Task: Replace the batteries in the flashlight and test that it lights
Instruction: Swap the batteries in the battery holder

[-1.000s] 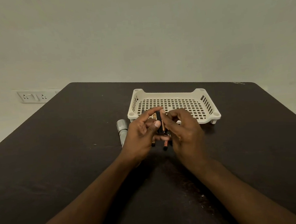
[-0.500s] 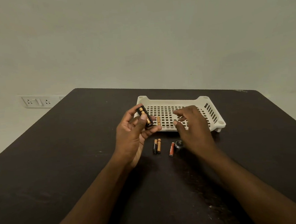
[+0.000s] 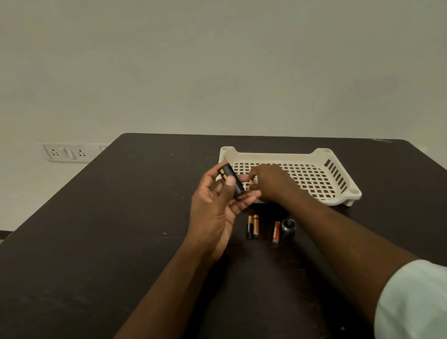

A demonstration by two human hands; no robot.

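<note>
My left hand (image 3: 214, 209) holds a black battery holder (image 3: 231, 179) tilted upright, with copper-and-black cells showing in its slots. My right hand (image 3: 271, 183) reaches across into the front left of the white tray (image 3: 321, 153), fingertips pinched on a copper-coloured battery (image 3: 252, 183) lying there. On the dark table (image 3: 115, 229) below the hands lie two batteries side by side (image 3: 252, 226), an orange battery (image 3: 276, 232) and a black flashlight end cap (image 3: 288, 227). The flashlight body is not visible.
The slotted tray stands at the back middle of the table, with little else showing inside it. A wall socket plate (image 3: 65, 152) sits beyond the table's left edge. My right sleeve (image 3: 424, 301) fills the lower right corner.
The hands have come apart: my left hand kept the battery holder and tilted it, while my right hand moved up and left into the tray onto the battery. The loose batteries and cap are uncovered.
</note>
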